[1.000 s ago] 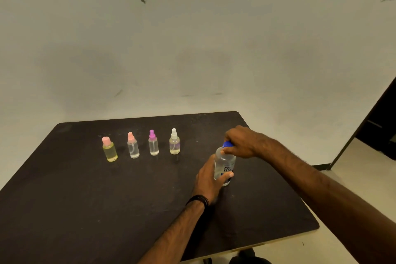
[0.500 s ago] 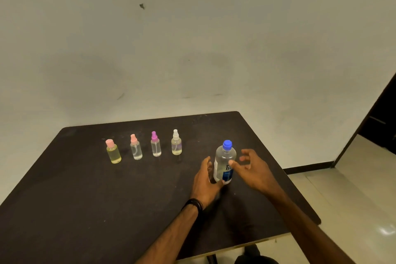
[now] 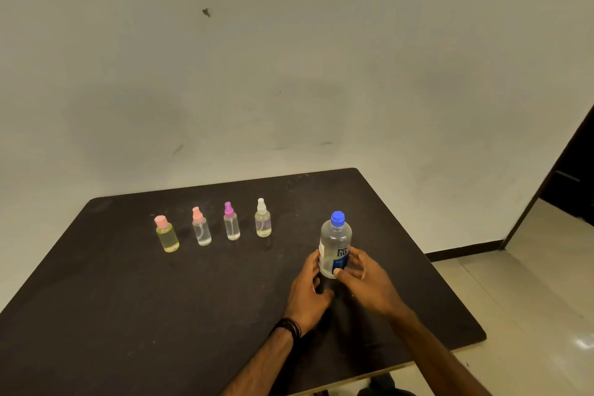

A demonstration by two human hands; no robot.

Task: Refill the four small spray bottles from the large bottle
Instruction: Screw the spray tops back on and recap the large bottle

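Right hand [image 3: 363, 283] was on the blue cap [image 3: 337, 218] a second ago, came off it, and is now low on the large bottle [image 3: 335, 244]: thumb on the label, fingers curled round the far side. Left hand [image 3: 308, 286] still cups the near-left side of the base. Cap still on, bottle upright on the tabletop [image 3: 96, 315].

The four small spray bottles [image 3: 232, 222] stand in a row left of the large bottle, well apart from it, all capped. Probably a regrip; no pouring started, nothing refilled yet.

Dim warm light, soft focus
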